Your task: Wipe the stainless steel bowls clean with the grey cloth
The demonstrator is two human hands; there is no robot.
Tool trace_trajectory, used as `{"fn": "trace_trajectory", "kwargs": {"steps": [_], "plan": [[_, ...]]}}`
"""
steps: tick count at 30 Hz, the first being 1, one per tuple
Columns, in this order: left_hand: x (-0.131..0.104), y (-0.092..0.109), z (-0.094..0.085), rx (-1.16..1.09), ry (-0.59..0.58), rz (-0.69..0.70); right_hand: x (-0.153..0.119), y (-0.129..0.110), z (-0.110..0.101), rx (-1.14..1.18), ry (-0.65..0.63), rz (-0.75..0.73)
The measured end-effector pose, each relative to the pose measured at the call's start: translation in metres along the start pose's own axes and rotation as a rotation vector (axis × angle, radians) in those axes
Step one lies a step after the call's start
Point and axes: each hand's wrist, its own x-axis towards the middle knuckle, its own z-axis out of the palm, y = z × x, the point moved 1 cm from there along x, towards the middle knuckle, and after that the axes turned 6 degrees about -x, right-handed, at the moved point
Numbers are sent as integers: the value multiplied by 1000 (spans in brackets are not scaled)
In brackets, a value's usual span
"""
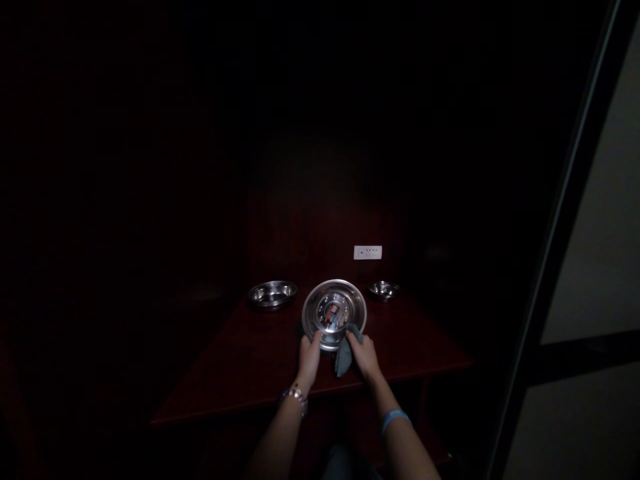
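My left grip [309, 355] clamped on the rim of a shiny round metal dish [334, 316] | my right grip [367, 358] closed on limp grey cloth [343, 361] against that rim | dish tilted over the dark-red table [255, 363], nearer me than two glossy metal bowls [273, 295] [384, 291]

Left hand [309, 353] and right hand [365, 355] grip a tilted metal dish [334, 313], lower center.
A gray cloth [343, 360] hangs from the right hand; on a dark red table [240, 367], a metal basin [273, 295] gleams left of center and a small bowl [384, 291] right, below a white socket panel [368, 253].
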Motion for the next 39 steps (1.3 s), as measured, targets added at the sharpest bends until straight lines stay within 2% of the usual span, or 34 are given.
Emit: {"fn": "trace_trajectory", "kwargs": {"steps": [12, 20, 39], "plan": [[-4, 6, 2, -11, 41, -32, 1, 1, 0, 7, -12, 2], [1, -2, 0, -30, 35, -26, 2, 3, 0, 13, -18, -19], [0, 1, 1, -25, 6, -1, 2, 3, 1, 41, -18, -10]]}}
